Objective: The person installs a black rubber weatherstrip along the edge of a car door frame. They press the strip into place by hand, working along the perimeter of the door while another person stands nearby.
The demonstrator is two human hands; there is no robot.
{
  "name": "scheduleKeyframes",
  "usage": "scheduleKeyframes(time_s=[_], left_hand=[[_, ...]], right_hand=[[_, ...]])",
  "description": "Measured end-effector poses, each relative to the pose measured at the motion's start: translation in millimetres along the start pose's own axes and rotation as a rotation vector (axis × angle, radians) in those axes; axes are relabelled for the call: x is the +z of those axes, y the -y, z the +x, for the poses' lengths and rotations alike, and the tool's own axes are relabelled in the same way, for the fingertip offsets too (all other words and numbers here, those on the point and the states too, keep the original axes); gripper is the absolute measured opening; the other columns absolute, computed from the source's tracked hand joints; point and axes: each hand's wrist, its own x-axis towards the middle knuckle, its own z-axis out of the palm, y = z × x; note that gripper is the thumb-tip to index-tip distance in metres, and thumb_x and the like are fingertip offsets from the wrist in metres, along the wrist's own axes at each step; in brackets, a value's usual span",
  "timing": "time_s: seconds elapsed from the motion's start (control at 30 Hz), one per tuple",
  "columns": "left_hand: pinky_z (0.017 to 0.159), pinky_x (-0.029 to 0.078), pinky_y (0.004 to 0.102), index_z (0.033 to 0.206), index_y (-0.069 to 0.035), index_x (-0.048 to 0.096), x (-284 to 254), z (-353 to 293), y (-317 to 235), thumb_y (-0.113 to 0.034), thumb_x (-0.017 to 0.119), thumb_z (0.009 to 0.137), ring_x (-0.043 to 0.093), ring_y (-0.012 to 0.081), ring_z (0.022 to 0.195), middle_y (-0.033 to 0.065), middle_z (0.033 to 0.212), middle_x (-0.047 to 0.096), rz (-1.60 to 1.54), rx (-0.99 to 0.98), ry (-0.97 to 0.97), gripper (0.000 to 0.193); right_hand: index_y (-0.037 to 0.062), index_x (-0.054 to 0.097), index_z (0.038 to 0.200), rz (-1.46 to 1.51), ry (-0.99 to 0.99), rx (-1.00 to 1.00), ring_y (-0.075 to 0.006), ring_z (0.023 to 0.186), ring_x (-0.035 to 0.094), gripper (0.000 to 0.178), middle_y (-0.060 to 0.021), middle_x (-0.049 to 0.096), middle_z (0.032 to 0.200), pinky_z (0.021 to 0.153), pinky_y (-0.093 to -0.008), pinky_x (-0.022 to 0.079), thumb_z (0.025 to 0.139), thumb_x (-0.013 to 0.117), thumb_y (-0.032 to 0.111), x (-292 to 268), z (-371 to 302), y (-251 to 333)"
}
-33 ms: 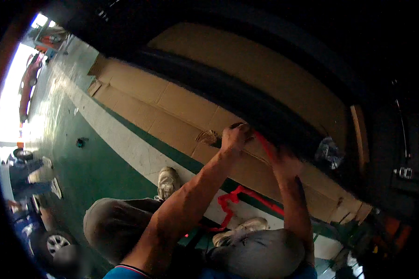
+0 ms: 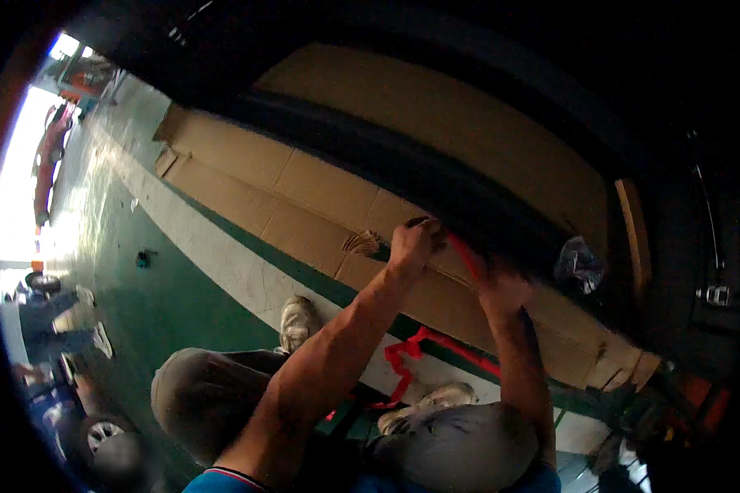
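Note:
My left hand (image 2: 417, 246) is closed at the edge of a long dark sill (image 2: 370, 152), its fingers curled over a small dark thing that I cannot make out. A red strip (image 2: 467, 256) stretches from beside those fingertips to my right hand (image 2: 504, 289), which is closed around it and smeared by motion. Beneath both forearms lies folded brown cardboard (image 2: 329, 177), with a crumpled, torn patch (image 2: 362, 242) left of my left hand. More red strip (image 2: 404, 357) hangs loosely in bends between my knees, above my shoe.
Beyond the sill, a brown panel (image 2: 436, 123) fills a dark recess. Crumpled clear plastic (image 2: 580, 264) sits on the right. On the green floor (image 2: 197, 287), a white stripe (image 2: 222, 255) runs past a small dark object (image 2: 144, 258). Another person's legs (image 2: 66, 329) and a wheel (image 2: 103, 435) show far left.
The view has shifted very slightly. Both hands stay in nearly the same place, with the red strip still between them.

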Motion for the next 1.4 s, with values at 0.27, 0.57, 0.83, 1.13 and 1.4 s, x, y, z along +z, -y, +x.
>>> scheduleKeyframes(time_s=[0.27, 0.57, 0.83, 1.13, 1.4], left_hand=[[0.071, 0.057, 0.0323, 0.113, -0.004, 0.062, -15.1, 42.4, 10.3, -0.032, 0.065, 0.09, 0.067, 0.0218, 0.083, 0.0096, 0.096, 0.069, 0.277, 0.114, 0.162, 0.036], [0.058, 0.057, 0.0322, 0.107, -0.004, 0.059, -10.2, 42.6, -1.5, -0.022, 0.063, 0.089, 0.068, 0.0228, 0.071, 0.0084, 0.092, 0.065, 0.238, 0.063, 0.122, 0.026], [0.061, 0.058, 0.0339, 0.109, -0.005, 0.059, -16.3, 48.7, -6.6, -0.018, 0.063, 0.09, 0.067, 0.0223, 0.076, 0.01, 0.096, 0.065, 0.085, 0.053, 0.189, 0.024], [0.041, 0.046, 0.0266, 0.1, -0.006, 0.06, -23.2, 53.1, -6.8, -0.019, 0.065, 0.09, 0.063, 0.0172, 0.065, 0.0077, 0.091, 0.063, 0.034, 0.107, 0.225, 0.018], [0.043, 0.049, 0.0242, 0.108, -0.005, 0.059, -7.9, 47.4, -8.3, -0.02, 0.064, 0.09, 0.066, 0.0178, 0.071, 0.0077, 0.093, 0.065, 0.099, 0.062, 0.256, 0.023]], right_hand=[[0.0133, 0.071, 0.093, 0.036, -0.052, 0.056, -0.029, 0.074, 0.066, 0.021, -0.0072, 0.066, 0.082, 0.062, -0.0454, 0.056, 0.075, 0.071, 0.025, -27.6, -27.3, 2.7], [0.0111, 0.065, 0.105, -0.091, 0.159, 0.317, -0.0289, 0.087, 0.063, 0.031, -0.0088, 0.064, 0.102, 0.071, -0.0417, 0.054, 0.076, 0.071, 0.019, -53.3, -75.5, 28.5], [0.012, 0.065, 0.105, -0.115, 0.305, 0.278, -0.0307, 0.089, 0.065, 0.022, -0.0098, 0.065, 0.094, 0.069, -0.0445, 0.056, 0.084, 0.062, 0.019, -43.6, -84.0, -3.7], [0.0118, 0.066, 0.094, -0.193, 0.399, 0.462, -0.0348, 0.086, 0.063, 0.016, -0.0107, 0.066, 0.091, 0.07, -0.0439, 0.052, 0.079, 0.062, 0.009, -212.9, -203.8, -109.1], [0.012, 0.066, 0.112, -0.307, 0.649, 0.852, -0.0378, 0.095, 0.061, 0.031, -0.016, 0.065, 0.102, 0.08, -0.0447, 0.051, 0.081, 0.063, 0.006, -262.4, -270.7, -129.9]])
